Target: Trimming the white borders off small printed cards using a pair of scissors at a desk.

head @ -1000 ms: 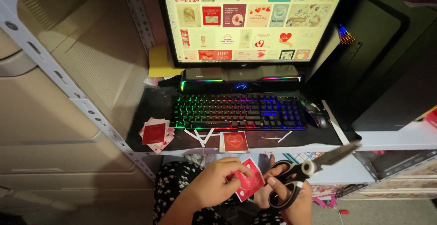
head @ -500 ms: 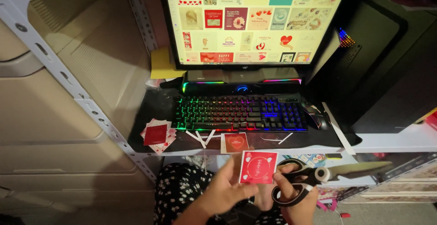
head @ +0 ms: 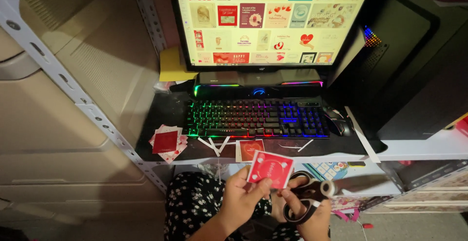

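My left hand (head: 242, 196) holds a small red card (head: 270, 168) with a white heart-and-circle print, pinched at its lower left edge and tilted up before me. My right hand (head: 312, 216) grips black-handled scissors (head: 312, 195), fingers through the loops; the blades point right and blur out past the card's right side. Both hands sit low in the view, above my lap in a black floral fabric (head: 195, 202), just in front of the desk edge.
On the dark desk (head: 161, 111) lie a stack of red cut cards (head: 166, 142), another red card (head: 250, 150) at the front edge, white paper strips (head: 214, 145), a backlit keyboard (head: 256, 119) and a mouse (head: 338, 122). A monitor (head: 270, 24) shows card designs. A metal shelf post (head: 73, 94) stands left.
The card has been turned up from my lap to face me and shifted slightly right. The scissors swung from pointing up-right to lying level, pointing right.
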